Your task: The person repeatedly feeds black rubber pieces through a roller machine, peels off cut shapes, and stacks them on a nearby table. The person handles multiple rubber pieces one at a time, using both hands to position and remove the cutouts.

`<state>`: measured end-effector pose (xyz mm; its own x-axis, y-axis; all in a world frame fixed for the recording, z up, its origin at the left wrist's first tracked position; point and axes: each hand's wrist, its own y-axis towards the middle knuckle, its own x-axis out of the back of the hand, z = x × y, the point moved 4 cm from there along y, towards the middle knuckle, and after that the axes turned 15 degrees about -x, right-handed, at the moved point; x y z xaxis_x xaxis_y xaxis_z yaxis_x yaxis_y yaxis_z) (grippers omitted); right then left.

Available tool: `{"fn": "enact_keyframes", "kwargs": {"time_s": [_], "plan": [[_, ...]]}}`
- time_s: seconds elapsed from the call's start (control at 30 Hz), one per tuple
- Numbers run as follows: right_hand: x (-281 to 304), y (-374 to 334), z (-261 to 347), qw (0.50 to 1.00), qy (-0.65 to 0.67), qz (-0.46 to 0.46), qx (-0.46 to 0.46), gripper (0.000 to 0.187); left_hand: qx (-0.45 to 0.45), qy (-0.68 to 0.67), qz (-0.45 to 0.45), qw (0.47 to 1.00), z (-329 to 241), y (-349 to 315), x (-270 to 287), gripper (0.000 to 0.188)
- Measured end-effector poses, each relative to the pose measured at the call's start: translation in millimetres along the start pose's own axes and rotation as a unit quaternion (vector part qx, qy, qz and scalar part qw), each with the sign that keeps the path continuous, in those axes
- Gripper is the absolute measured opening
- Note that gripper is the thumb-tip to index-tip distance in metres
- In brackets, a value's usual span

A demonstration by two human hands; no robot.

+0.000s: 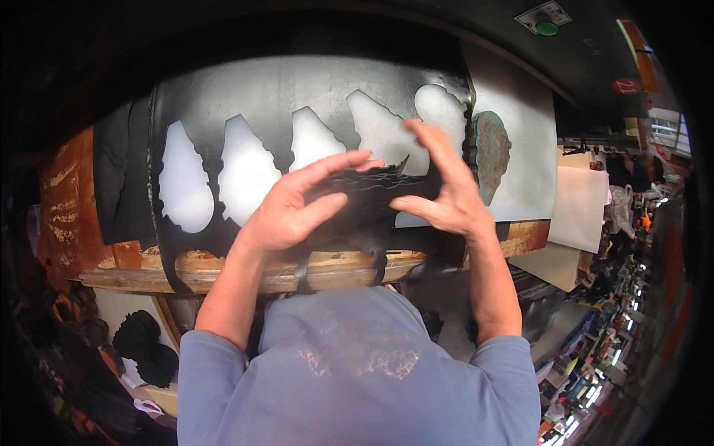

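Observation:
A stack of thin black cut pieces (364, 195) with wavy edges lies between my two hands, above the near part of the black sheet (245, 85). My left hand (294, 204) curls about its left end, thumb on the near side and fingers on the far side. At the right end, my right hand (450, 189) is spread, its thumb beside the stack and its fingers raised and slightly blurred. Several sole-shaped holes in the sheet show a white board (186, 178) underneath. Right of them stands a rusty sole-shaped cutting die (492, 160) with a teal edge.
A worn wooden edge (134, 279) runs along the near side of the work surface. Overhead is a dark machine beam with a green button (547, 28). Pale sheets (580, 208) stand at the right. Dark cut pieces (145, 346) sit low at the left.

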<state>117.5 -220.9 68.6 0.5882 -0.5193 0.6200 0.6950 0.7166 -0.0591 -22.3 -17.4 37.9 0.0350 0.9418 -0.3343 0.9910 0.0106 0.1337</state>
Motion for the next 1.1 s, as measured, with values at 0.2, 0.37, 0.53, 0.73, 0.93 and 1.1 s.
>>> {"fn": "enact_keyframes", "kwargs": {"time_s": [0.2,0.37,0.53,0.73,0.93,1.1], "plan": [[-42.7,-24.0,-9.3,0.991,-0.071,-0.012,0.112,0.06,0.005,0.134,0.034,0.99,-3.5,-33.5,-3.6,0.075],[-38.1,-37.8,9.6,0.989,-0.054,-0.054,0.124,0.049,-0.046,0.243,0.059,0.967,-5.1,-42.2,-20.0,0.063],[-24.7,-33.2,41.9,0.963,-0.055,-0.118,0.237,0.055,-0.316,0.381,0.041,0.868,-40.5,-43.3,-15.3,0.053],[-62.4,-1.9,-11.8,0.992,0.034,0.003,0.122,0.068,-0.201,0.421,-0.004,0.885,-23.3,-44.1,-2.6,0.044],[-53.7,-1.4,-28.8,0.979,0.193,0.063,-0.036,0.05,-0.081,0.321,-0.137,0.934,-19.3,-59.6,-5.1,0.031],[-47.3,5.4,19.7,0.949,0.293,0.101,-0.06,0.059,-0.018,0.175,-0.198,0.964,-37.9,-100.7,-5.4,0.047]]}}
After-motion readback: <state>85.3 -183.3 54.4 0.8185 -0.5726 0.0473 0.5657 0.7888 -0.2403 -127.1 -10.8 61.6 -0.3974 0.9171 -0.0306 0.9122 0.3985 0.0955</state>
